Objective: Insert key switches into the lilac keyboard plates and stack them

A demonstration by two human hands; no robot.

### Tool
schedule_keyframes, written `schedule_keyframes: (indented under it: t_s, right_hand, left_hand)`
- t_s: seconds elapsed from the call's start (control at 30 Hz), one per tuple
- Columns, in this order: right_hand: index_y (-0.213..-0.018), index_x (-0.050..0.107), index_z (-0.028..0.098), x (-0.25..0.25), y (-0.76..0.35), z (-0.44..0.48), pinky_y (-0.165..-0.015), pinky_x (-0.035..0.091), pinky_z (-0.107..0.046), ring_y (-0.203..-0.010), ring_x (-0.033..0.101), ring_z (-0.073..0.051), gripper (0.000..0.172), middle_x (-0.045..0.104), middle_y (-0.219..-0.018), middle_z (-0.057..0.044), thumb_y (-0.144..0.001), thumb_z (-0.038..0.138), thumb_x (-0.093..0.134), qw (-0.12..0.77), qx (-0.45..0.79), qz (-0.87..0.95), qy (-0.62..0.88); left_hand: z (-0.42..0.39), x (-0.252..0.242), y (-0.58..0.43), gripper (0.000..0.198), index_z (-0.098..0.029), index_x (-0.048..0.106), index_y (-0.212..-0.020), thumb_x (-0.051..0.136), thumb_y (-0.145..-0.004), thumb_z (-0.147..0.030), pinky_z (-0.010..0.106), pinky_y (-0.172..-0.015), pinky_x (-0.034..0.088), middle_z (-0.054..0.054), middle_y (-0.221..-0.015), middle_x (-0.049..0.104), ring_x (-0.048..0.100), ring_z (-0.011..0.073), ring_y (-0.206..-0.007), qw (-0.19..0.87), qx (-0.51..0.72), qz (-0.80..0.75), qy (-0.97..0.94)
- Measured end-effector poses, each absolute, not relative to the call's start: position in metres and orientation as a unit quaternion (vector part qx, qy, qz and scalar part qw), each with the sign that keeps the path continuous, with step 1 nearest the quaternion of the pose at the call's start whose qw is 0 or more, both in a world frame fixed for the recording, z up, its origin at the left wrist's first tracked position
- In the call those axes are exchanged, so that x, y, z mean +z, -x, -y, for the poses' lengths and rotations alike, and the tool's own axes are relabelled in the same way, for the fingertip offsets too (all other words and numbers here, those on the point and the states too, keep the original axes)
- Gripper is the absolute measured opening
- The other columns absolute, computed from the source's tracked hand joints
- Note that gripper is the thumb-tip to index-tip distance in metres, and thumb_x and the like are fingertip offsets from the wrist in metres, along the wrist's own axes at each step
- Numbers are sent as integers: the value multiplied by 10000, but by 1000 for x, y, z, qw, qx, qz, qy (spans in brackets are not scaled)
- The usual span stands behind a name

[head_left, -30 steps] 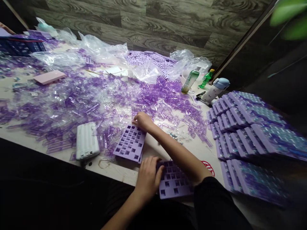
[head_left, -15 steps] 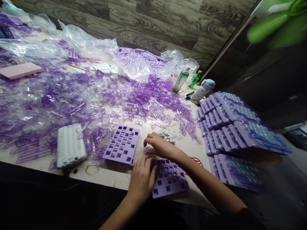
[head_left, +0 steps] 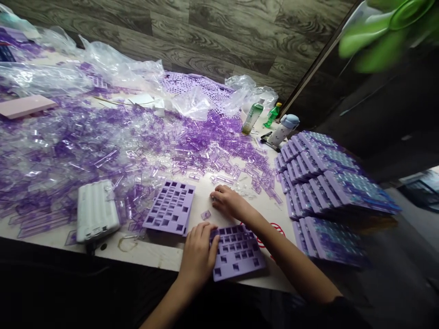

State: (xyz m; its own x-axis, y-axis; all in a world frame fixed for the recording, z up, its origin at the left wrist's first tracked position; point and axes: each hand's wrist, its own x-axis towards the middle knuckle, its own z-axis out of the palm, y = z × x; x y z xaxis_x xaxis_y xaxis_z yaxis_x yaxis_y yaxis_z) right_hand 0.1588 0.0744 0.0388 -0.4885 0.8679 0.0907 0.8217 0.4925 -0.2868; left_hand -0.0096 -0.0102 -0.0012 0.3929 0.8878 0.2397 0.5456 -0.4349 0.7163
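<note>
My left hand (head_left: 199,249) rests at the left edge of a purple grid plate (head_left: 236,253) near the table's front edge, its thumb and fingers around that edge. Beyond the plate, my right hand (head_left: 228,201) is lowered to the table over the small metallic parts, with its fingers curled together; what they hold is hidden. A small clear purple piece (head_left: 206,214) lies on the table between the hands. To the left is a second purple grid plate (head_left: 170,206), not touched by either hand.
Loose clear purple pieces (head_left: 137,132) spread over the left and back. Stacked purple assemblies (head_left: 318,169) stand right. A white device (head_left: 98,210) lies at left front. Bottles (head_left: 253,117), a flask (head_left: 283,130) and plastic bags (head_left: 120,64) are at the back; a green fan (head_left: 387,36) is upper right.
My right hand has moved away from my left hand onto the small metallic parts. The small clear purple piece now shows on the table. The view has shifted slightly.
</note>
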Motion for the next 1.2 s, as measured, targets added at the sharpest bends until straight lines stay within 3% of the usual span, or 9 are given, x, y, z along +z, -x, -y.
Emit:
schedule_keyframes:
  t_s: [0.07,0.17,0.47,0.53,0.63,0.77,0.87,0.97,1.2]
  right_hand:
    - [-854,598,126,35,-160,-75,-755,417,-281,-866,487,-171,56,519,-919,-70,-832,82,572,126,110,861,480]
    - [-765,583,125,31,-161,-75,-733,413,-262,-827,488,-160,126,518,-881,-62,-847,49,525,135,118,868,463]
    - [-875,595,135,21,-167,-66,-713,434,-259,-824,520,-147,180,521,-930,-75,-871,37,444,185,163,856,455]
    - [-879,612,144,22,-168,-66,-733,444,-276,-847,527,-154,179,531,-948,-80,-857,56,458,254,203,833,447]
    - [-849,636,175,29,-168,-65,-714,460,-280,-822,551,-156,73,564,-909,-51,-800,169,582,434,326,701,463]
    - [-956,601,221,44,-171,-61,-595,456,-197,-689,563,-103,260,578,-779,21,-710,206,684,610,559,337,449]
    - [-955,581,185,53,-174,-54,-570,458,-173,-687,565,-98,237,587,-778,2,-724,145,619,623,655,156,398]
    - [-909,590,136,56,-175,-44,-595,478,-185,-673,568,-103,157,595,-770,-31,-775,118,510,605,687,86,393]
    - [-985,610,110,48,-175,-14,-575,442,-165,-656,559,-85,255,602,-796,-26,-755,211,653,546,673,238,439]
  left_hand:
    - [10,-1,10,181,-199,515,-1022,406,-883,-235,417,-844,428,87,-1010,565,522,233,-973,274,311,-453,-789]
    - [10,-1,9,184,-197,510,-1028,403,-886,-245,418,-848,424,87,-1011,563,520,235,-978,277,308,-453,-789]
    - [10,-1,10,180,-202,502,-1036,410,-885,-238,408,-854,416,81,-1025,558,511,232,-987,286,306,-447,-790]
    - [10,-1,10,178,-198,502,-1033,414,-884,-236,408,-850,415,82,-1023,558,509,230,-980,284,305,-449,-790]
    - [9,-1,10,178,-196,503,-1035,421,-881,-231,406,-847,413,79,-1023,556,506,228,-978,282,301,-453,-790]
    - [9,-2,9,167,-198,506,-1022,419,-882,-229,398,-844,413,74,-1012,556,510,223,-971,287,294,-449,-793]
    - [9,-3,10,167,-200,502,-1024,424,-882,-237,400,-843,411,74,-1010,554,510,227,-975,282,300,-448,-794]
    - [9,-4,10,171,-204,500,-1031,428,-882,-250,407,-847,406,77,-1018,551,506,235,-988,281,303,-447,-793]
    - [8,-2,10,172,-205,503,-1027,424,-884,-260,405,-840,407,74,-1015,556,510,234,-975,286,292,-449,-795]
